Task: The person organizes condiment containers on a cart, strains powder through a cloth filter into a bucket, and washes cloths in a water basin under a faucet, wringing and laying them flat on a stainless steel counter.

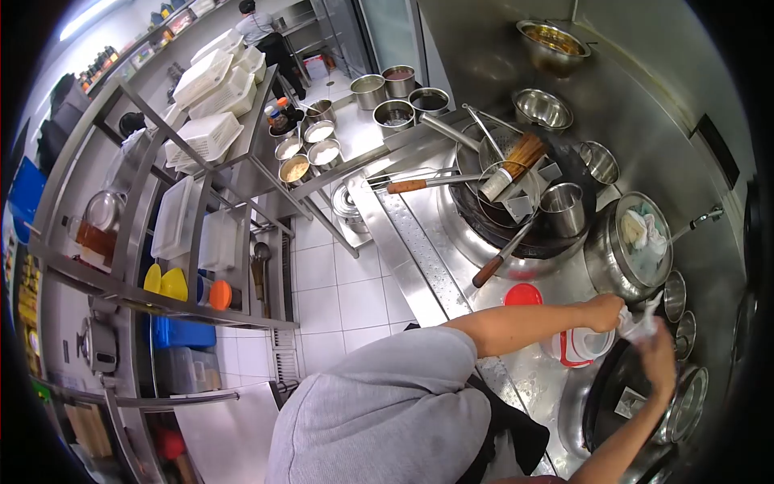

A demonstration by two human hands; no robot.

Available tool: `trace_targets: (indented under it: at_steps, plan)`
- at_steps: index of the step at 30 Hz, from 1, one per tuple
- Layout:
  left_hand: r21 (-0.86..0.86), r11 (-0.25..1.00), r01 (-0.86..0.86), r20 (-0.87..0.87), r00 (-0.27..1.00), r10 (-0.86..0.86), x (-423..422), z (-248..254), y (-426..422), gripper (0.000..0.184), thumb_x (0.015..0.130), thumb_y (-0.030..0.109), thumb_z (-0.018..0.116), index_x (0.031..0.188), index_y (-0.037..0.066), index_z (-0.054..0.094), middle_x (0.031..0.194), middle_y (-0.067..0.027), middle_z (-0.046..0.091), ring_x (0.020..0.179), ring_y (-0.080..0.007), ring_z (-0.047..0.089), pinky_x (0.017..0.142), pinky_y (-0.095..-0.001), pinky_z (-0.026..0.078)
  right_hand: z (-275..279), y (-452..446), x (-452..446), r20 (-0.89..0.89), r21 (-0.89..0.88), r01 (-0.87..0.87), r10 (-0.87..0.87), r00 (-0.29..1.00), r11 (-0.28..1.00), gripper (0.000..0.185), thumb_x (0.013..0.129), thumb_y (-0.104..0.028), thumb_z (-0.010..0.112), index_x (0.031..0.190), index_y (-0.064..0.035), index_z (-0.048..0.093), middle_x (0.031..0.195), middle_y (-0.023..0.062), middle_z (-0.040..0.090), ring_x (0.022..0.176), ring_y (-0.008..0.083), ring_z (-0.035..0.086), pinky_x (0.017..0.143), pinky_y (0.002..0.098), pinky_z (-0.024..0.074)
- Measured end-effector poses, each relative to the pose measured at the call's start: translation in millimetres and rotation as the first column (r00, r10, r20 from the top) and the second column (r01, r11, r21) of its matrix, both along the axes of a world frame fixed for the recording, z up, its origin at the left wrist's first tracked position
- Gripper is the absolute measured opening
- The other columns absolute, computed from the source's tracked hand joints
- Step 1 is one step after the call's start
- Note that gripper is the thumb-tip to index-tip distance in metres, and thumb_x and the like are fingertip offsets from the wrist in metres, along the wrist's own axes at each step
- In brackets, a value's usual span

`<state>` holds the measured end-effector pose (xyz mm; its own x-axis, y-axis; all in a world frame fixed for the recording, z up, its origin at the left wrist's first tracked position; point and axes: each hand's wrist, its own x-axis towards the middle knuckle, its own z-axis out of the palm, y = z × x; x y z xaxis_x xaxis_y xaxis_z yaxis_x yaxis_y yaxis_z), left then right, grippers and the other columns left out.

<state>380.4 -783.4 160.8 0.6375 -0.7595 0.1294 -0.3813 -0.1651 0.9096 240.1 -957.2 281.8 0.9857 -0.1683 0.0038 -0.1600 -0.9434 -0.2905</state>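
Observation:
Over the counter, my left hand [603, 313] is closed on one side of a crumpled, thin white bag or cloth [638, 325]; which of the two I cannot tell. My right hand [658, 356], slightly blurred, appears closed on the other side of it. Below my left hand stands a white plastic tub [597, 343] with red markings. A red round lid [524, 295] lies just beyond my left forearm. Under my right forearm sits a dark wok [617, 387] with a small light square piece in it. A lidded steel pot [629, 246] with crumpled cloths on top stands beyond my hands.
A big wok [476, 198] holds a bamboo brush [524, 157], ladles and strainers, handles jutting out. Steel bowls [544, 109] line the back wall. A faucet [708, 216] sticks out at right. Steel shelving [121, 286] stands left across the tiled floor; another person [266, 36] is far off.

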Motion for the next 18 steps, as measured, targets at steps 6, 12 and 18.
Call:
trace_targets:
  at_steps: [6, 12, 18]
  plan:
    - [-0.405, 0.914, -0.012, 0.023, 0.999, 0.023, -14.0, -2.3, -4.0, 0.037, 0.070, 0.008, 0.072, 0.104, 0.001, 0.057, 0.102, -0.0247, 0.063, 0.102, -0.0414, 0.061, 0.086, -0.0443, 0.049, -75.4, 45.2, 42.3, 0.154, 0.471, -0.035, -0.043, 0.987, 0.882, 0.057, 0.084, 0.005, 0.062, 0.139, -0.0014, 0.051, 0.120, 0.0134, 0.065, 0.105, 0.0249, 0.065, 0.096, 0.0341, 0.0497]
    - [-0.151, 0.988, 0.011, -0.141, 0.989, -0.032, -24.2, -17.1, -12.0, 0.034, 0.075, 0.005, 0.065, 0.108, 0.001, 0.056, 0.114, -0.0262, 0.062, 0.110, -0.0411, 0.060, 0.089, -0.0471, 0.047, -40.0, 35.3, 10.7, 0.313, 0.811, -0.022, -0.402, 0.860, 0.585, 0.039, 0.094, 0.001, 0.052, 0.133, -0.0009, 0.058, 0.121, 0.0127, 0.064, 0.108, 0.0199, 0.064, 0.090, 0.0339, 0.0552]
    - [-0.509, 0.806, -0.303, -0.210, 0.951, 0.225, -48.6, 15.9, -27.2, 0.032, 0.080, -0.001, 0.052, 0.110, 0.006, 0.060, 0.108, -0.0240, 0.056, 0.104, -0.0431, 0.055, 0.092, -0.0481, 0.043, -116.1, 22.1, -15.3, -0.196, 0.962, 0.049, -0.558, 0.806, -0.268, 0.048, 0.103, -0.040, 0.052, 0.135, -0.0036, 0.051, 0.129, 0.0150, 0.061, 0.115, 0.0286, 0.062, 0.097, 0.0467, 0.0533]
